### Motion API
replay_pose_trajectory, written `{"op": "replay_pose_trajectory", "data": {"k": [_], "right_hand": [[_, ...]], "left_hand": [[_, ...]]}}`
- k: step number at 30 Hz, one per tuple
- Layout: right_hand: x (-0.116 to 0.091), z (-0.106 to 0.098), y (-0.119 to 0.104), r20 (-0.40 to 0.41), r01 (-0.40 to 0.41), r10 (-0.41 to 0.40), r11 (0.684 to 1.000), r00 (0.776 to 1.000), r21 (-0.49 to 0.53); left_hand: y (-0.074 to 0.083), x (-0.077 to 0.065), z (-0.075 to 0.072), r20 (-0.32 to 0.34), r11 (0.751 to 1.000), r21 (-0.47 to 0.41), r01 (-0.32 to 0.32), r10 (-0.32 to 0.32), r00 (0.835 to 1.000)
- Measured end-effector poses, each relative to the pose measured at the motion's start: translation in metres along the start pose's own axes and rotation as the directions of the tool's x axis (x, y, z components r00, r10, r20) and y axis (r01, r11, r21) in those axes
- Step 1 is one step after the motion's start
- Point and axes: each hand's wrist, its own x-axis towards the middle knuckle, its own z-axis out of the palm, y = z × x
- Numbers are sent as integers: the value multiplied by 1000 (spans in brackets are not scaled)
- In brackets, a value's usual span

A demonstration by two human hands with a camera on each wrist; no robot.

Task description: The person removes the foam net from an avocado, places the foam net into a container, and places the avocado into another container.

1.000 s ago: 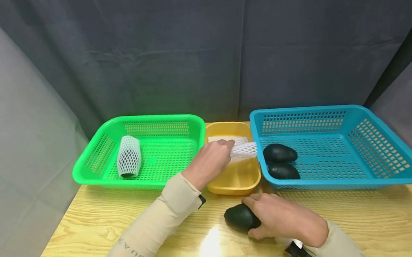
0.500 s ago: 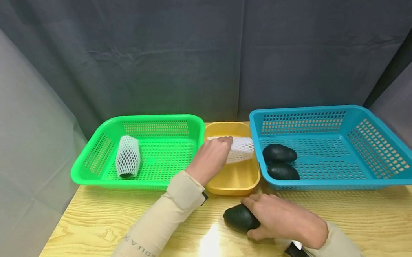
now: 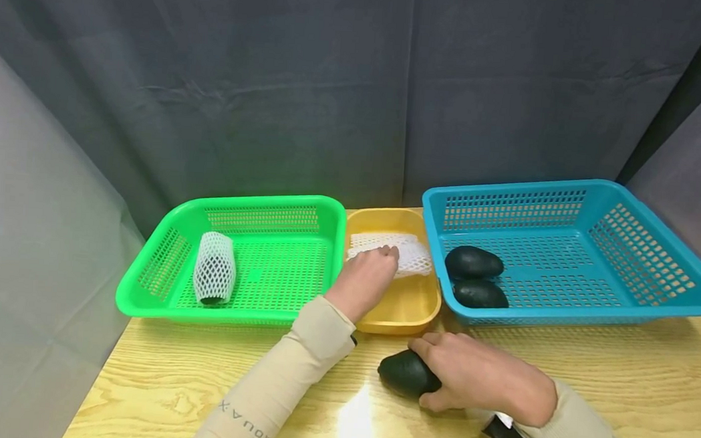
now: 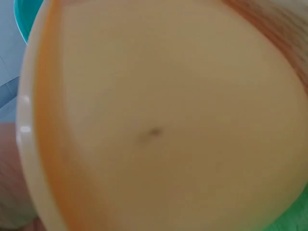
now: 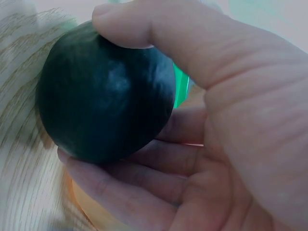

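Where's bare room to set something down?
Free: green basket, right of netted fruit; blue basket, right of two dark fruits; table between green basket and left sleeve. Crowded: yellow tray, white nets and left hand.

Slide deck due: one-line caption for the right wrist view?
Right hand holding a smooth, dark green, rounded fruit between thumb and fingers, with pale wood-grain tabletop behind.

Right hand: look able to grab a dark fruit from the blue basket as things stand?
Probably not straight away: the right hand grips another dark fruit on the table. Once freed, likely yes: the blue basket is open-topped and nothing covers the two fruits inside.
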Motion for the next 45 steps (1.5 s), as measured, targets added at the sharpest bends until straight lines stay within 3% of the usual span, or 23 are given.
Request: {"op": "replay_pose_trajectory", "data": {"k": [6,13,18,21,29,45], "right_hand": [[0,0,-1,-7,7,-7,1000,1000,-2],[0,-1,-2,-10,7,-7,1000,1000,-4],[-1,-1,-3,5,6,-6,1000,1000,-10],[-1,-1,-3,9,8,-8,1000,1000,-20],[0,-1,-4,16,-1,2,1000,1000,-25],[-1,1,-1,-5,31,-31,999,1000,-26]], "left_hand": [[3,-2,2,40,1000,-21,-23,24,999],[5,-5,7,138,997,-70,20,-10,990],[6,-7,11,171,998,-60,27,-17,985],[7,-9,12,162,999,-43,16,-9,987],[6,-10,13,57,1000,-5,-16,16,998],[5,-8,8,62,1000,-18,-7,8,998]]}}
